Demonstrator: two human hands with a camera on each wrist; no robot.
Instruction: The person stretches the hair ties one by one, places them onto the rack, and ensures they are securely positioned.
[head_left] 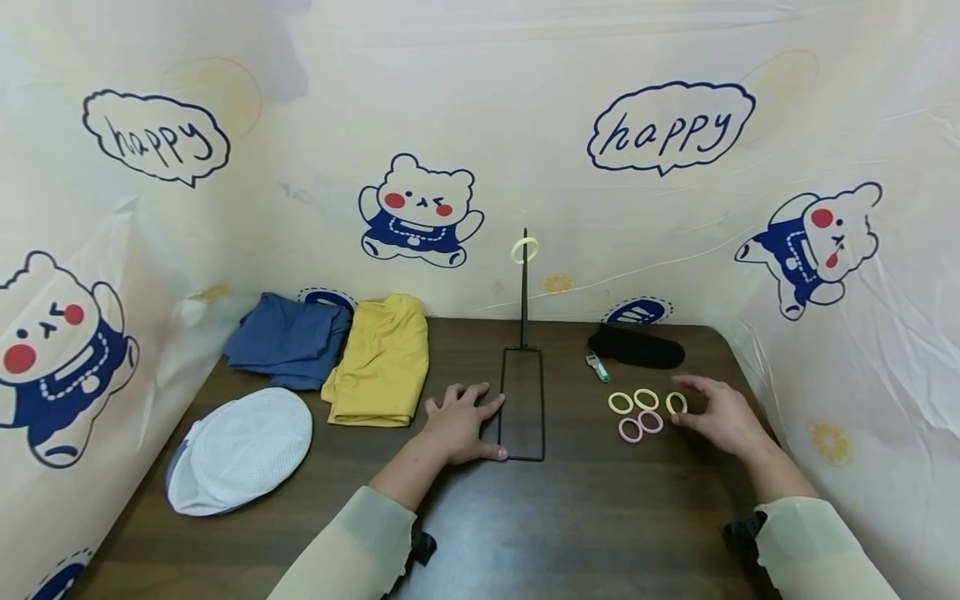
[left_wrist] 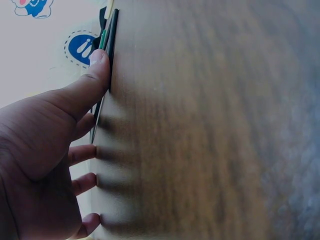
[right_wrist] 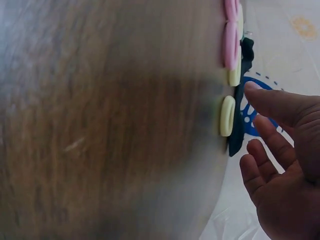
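A black wire stand [head_left: 524, 300] has a rectangular base on the table and an upright rod. One pale yellow ring [head_left: 536, 250] shows near the rod's top. My left hand [head_left: 459, 425] lies at the base's left side with fingers spread, thumb touching the near left corner; in the left wrist view the thumb [left_wrist: 100, 62] rests along the black wire. My right hand [head_left: 723, 417] is beside a yellow ring [right_wrist: 224, 117], thumb and fingers apart; the right wrist view shows a gap between hand and ring. Left of it lie two more yellow rings [head_left: 647, 392] and two pink rings [head_left: 630, 440].
Behind the rings lie a black cloth item [head_left: 637, 346] and a small green-and-white object [head_left: 598, 367]. On the left are folded blue cloth [head_left: 288, 342], folded yellow cloth [head_left: 380, 362] and a white cap [head_left: 243, 450]. A printed sheet [head_left: 525, 100] hangs around the table [head_left: 570, 533].
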